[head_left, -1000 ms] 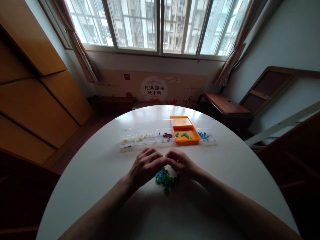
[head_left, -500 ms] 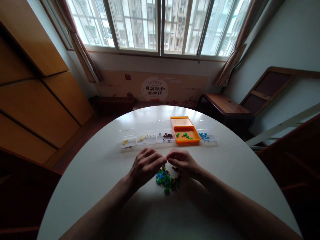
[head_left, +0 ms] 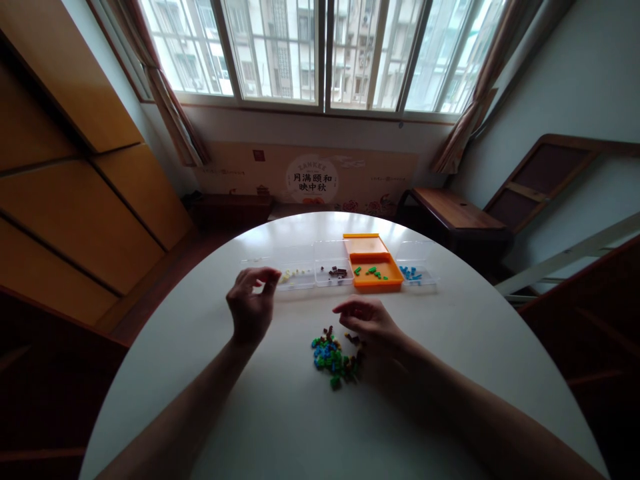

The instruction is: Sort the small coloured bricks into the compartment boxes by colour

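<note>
My left hand [head_left: 251,301] is raised over the leftmost clear plastic box, hiding most of it. Its thumb and fingertips are pinched together, and whatever may be between them is too small to make out. My right hand [head_left: 369,319] hovers just beyond a heap of small building bricks [head_left: 334,360], blue, green, brown and a few yellow. Its fingers are bent, with a small gap between thumb and forefinger, and no piece shows there. Behind it stands an orange box [head_left: 379,283] with its lid folded back and several green bricks [head_left: 373,271] inside.
Left of the orange box are clear boxes with dark brown bricks [head_left: 338,272] and pale yellow pieces [head_left: 293,274]. To its right, another clear box holds blue bricks [head_left: 411,273]. All stand in a row on a round white table [head_left: 280,413]. A wooden stool [head_left: 453,210] is beyond it.
My left hand has parted from my right and moved left to the leftmost box. My right hand has stayed nearly in place, its thumb and forefinger now slightly apart.
</note>
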Demonstrator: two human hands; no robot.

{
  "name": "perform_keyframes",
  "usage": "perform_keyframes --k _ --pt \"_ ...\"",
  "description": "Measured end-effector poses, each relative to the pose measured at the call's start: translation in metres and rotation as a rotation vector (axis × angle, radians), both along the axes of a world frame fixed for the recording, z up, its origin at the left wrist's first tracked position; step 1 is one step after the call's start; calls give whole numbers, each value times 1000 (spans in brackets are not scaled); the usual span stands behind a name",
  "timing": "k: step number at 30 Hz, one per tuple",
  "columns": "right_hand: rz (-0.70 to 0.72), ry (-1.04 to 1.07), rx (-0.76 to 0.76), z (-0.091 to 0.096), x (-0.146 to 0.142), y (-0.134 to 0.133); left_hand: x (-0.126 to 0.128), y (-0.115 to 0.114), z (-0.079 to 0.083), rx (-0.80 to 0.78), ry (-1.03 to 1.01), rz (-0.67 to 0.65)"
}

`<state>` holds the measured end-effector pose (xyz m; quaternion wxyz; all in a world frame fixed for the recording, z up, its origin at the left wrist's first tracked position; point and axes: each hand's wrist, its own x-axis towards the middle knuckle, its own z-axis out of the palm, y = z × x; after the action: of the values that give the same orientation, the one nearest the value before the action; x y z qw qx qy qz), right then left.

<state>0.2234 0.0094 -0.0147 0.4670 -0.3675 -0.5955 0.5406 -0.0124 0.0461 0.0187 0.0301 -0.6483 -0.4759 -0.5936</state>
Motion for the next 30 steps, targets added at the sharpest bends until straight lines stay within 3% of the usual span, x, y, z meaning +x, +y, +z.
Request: perform_keyframes --k 2,6,17,21,24,27,30 --pt "-15 9 8 -2 1 2 -11 9 1 -66 -129 119" --pt "-30 0 28 -3 4 3 -25 20 -4 -146 -220 233" --pt "-53 -89 122 -1 10 5 -36 27 -8 -134 -181 295" --pt "-69 -190 181 4 17 7 -30 21 -1 -128 -235 228" --pt "53 -345 178 12 26 9 -22 14 3 -126 -224 126" --pt "195 -527 185 18 35 9 -11 6 5 -123 -101 -85" --pt "207 -647 236 22 37 7 0 -2 8 -120 118 -331"
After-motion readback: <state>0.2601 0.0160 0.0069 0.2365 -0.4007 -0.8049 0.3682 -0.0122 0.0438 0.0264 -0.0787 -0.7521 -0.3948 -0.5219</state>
